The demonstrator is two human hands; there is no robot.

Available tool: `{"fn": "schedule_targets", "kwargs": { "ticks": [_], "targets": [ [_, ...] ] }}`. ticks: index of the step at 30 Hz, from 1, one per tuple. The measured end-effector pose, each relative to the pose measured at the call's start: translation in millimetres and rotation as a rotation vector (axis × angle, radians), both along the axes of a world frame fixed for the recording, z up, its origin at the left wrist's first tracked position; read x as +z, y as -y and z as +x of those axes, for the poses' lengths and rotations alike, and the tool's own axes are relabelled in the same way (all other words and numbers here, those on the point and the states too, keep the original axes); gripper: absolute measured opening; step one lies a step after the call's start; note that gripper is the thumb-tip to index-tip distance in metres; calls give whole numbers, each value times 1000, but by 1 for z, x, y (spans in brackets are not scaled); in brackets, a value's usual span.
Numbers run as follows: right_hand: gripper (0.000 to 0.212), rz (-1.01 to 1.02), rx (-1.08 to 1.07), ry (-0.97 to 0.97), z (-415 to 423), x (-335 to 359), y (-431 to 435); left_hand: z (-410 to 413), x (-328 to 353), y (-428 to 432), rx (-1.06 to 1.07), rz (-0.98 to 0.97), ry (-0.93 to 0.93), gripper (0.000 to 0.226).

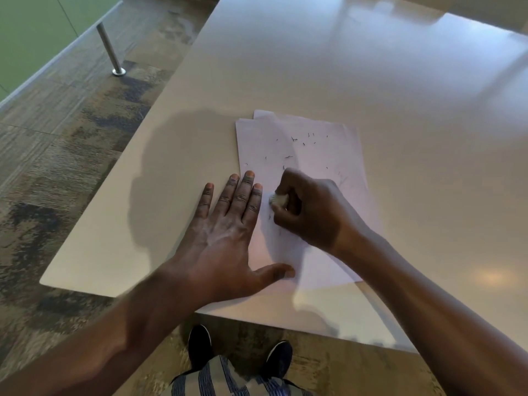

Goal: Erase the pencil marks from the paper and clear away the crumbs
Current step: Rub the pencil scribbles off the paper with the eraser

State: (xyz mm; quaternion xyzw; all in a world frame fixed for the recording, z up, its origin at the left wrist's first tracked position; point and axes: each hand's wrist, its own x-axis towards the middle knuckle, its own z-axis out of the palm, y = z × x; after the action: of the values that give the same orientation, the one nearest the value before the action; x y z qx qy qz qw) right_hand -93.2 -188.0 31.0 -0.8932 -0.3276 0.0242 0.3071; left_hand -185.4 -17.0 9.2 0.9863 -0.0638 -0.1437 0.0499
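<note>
White paper sheets point(311, 155) lie stacked on the beige table point(328, 67), near its front edge. Several small dark eraser crumbs point(294, 139) are scattered over the top sheet's far half. My right hand point(308, 210) grips a white eraser point(278, 199) in curled fingers and presses it on the paper's left middle. My left hand point(225, 230) lies flat with fingers spread, pressing on the paper's left edge and the table, thumb on the sheet's near part. Pencil marks are too faint to make out clearly.
The table's left edge point(120, 172) and near edge point(257, 318) drop to patterned carpet point(57, 172). A metal leg point(110, 50) stands on the floor at far left. My shoes point(200, 344) show below the near edge.
</note>
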Motion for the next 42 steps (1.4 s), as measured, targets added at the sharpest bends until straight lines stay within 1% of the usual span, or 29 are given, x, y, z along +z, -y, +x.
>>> {"fn": "schedule_targets", "kwargs": {
  "ticks": [1, 3, 5, 7, 8, 10, 11, 12, 15, 16, 17, 18, 21, 23, 24, 28, 29, 31, 33, 34, 36, 39, 40, 41, 42],
  "targets": [
    [12, -19, 52, -24, -6, 1, 4, 0, 0, 0, 1, -8, -1, 125],
    [15, -25, 187, -152, -23, 7, 15, 0, -1, -1, 2, -23, 0, 124],
    [19, -14, 231, -228, -37, 12, 27, 0, 0, 0, -3, -24, -4, 123],
    [22, -41, 136, -171, -33, 9, 28, 1, 0, -1, -1, -10, -5, 124],
    [23, -53, 38, -125, -25, 6, 27, 1, 0, 0, -4, 2, -10, 125],
    [20, -79, -151, -43, -6, 3, 25, 1, 0, 0, -8, 14, -18, 126],
    [18, -89, -185, -27, -1, 2, 26, 1, 0, 0, -8, 15, -19, 126],
    [17, -95, -157, -26, -2, 3, 26, 1, 1, 0, -8, 15, -17, 126],
    [18, -69, 116, -128, -26, 9, 28, 0, 0, 0, -3, -2, -14, 126],
    [19, -54, 174, -165, -32, 10, 28, 0, 0, 0, 1, -11, -12, 126],
    [19, -48, 183, -186, -33, 10, 29, 0, 0, 0, 1, -16, -13, 126],
    [19, -45, 137, -181, -29, 8, 29, 0, 0, 0, -2, -15, -13, 125],
    [17, -54, -140, -83, -1, 1, 27, 1, 1, 0, -4, 4, -14, 125],
    [14, -63, -227, 5, 7, -2, 23, 1, 1, 1, -6, 13, -23, 125],
    [14, -69, -198, 15, 3, -2, 20, 1, 2, 1, -7, 11, -25, 125],
    [19, -84, 118, -81, -37, 2, 13, 1, 1, -1, -3, -19, -17, 123],
    [20, -81, 131, -82, -38, 1, 13, 0, 0, -1, -2, -23, -17, 123],
    [18, -43, 15, -43, -23, -2, 14, 0, 1, -1, 1, -17, -14, 124],
    [17, -51, -139, -4, -2, -3, 16, 0, 2, 0, -2, -8, -20, 125],
    [17, -52, -176, 4, 3, -3, 16, 0, 2, 0, -2, -10, -22, 126],
    [18, -44, -136, -1, -7, -1, 16, 0, 2, 1, -3, -14, -17, 126],
    [19, -55, 84, -92, -42, 4, 16, 0, 0, 0, 4, -22, -12, 124],
    [19, -62, 102, -105, -43, 3, 18, 1, 1, 0, 3, -19, -16, 124],
    [19, -65, 57, -82, -36, 1, 20, 1, 1, 0, 0, -9, -19, 124],
    [19, -72, -36, -49, -25, -1, 22, 1, 1, 0, -4, 3, -19, 125]
  ]
}}
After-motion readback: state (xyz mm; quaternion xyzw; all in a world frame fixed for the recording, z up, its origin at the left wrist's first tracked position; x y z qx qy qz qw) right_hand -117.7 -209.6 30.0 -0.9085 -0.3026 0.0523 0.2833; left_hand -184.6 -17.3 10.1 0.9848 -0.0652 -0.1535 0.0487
